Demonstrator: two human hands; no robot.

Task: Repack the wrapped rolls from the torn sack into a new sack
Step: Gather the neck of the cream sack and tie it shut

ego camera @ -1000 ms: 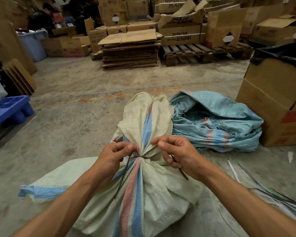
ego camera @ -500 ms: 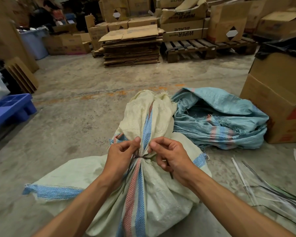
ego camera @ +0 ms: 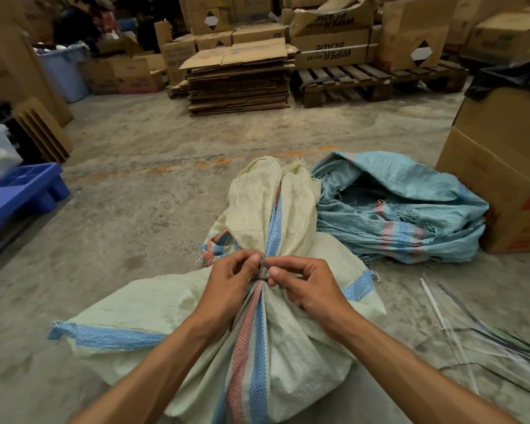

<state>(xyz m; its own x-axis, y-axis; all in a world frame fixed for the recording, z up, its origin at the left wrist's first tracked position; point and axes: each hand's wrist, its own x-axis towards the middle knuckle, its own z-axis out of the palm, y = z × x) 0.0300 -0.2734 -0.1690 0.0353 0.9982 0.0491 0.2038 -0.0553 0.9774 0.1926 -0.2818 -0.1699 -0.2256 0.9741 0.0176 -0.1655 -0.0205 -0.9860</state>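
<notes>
1. The fingers (ego camera: 251, 261) of the left hand (ego camera: 227, 280) are curled, and a dark thin tie (ego camera: 263, 264) is pinched between thumb and fingertips at the gathered neck of the sack.
2. The same tie is pinched from the other side by the curled fingers of the right hand (ego camera: 306, 286), the 2 hands meeting almost fingertip to fingertip above the knot.
3. The tie is wrapped around the cinched neck of a pale cream woven plastic sack with blue and red stripes (ego camera: 288, 362), which lies full on the concrete floor (ego camera: 141, 209) directly in front of the person; its loose mouth is fanned out beyond the tie.
4. The contents of the cream sack are hidden by the fabric.
5. Just beside it, on the right, a crumpled light blue woven sack with frayed, torn edges (ego camera: 404, 206) is lying flat and slack.
6. A large brown cardboard box lined with a black bag (ego camera: 502, 166) is standing next to the blue sack.
7. Thin white and dark strips (ego camera: 459, 325) are scattered on the floor at the right.
8. A blue plastic pallet (ego camera: 22, 191) is seen at the left, and a stack of flattened cardboard (ego camera: 239, 78) and a wooden pallet (ego camera: 346, 81) farther back.
</notes>
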